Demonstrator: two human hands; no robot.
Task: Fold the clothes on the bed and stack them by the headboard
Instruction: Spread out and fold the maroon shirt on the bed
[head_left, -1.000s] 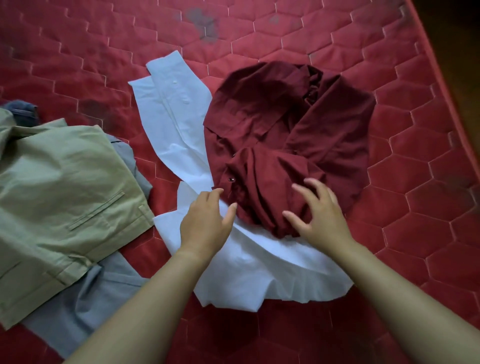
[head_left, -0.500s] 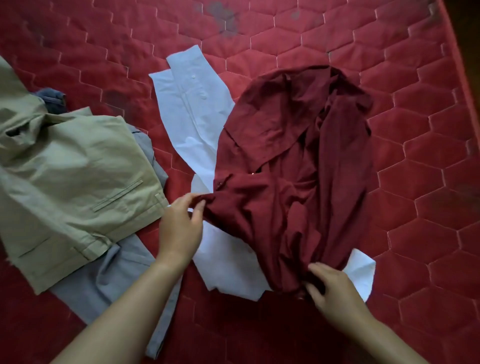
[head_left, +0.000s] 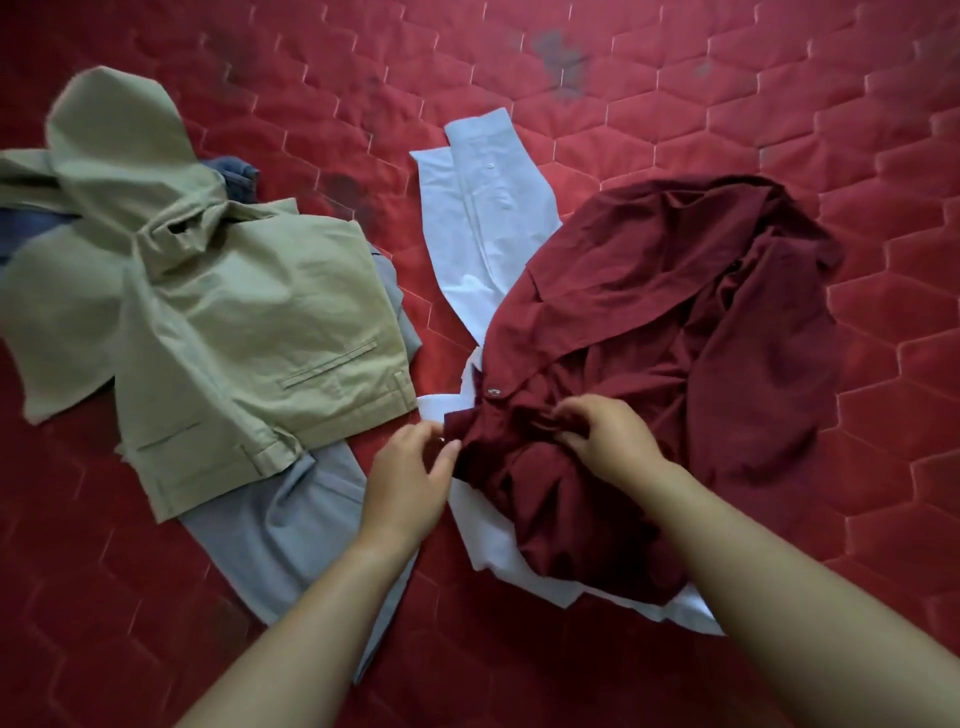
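While crumpled, the maroon shirt (head_left: 649, 322) seems pinched by left hand (head_left: 410, 473) and right hand (head_left: 608, 439).

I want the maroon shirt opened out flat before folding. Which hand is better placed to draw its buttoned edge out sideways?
Probably the left hand: its fingers pinch the maroon shirt at the outer corner, near the button. The right hand grips bunched cloth further in, so it suits anchoring.

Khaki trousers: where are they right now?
Head view, left side: the khaki trousers lie crumpled on the red mattress, atop a grey garment, left of the maroon shirt.
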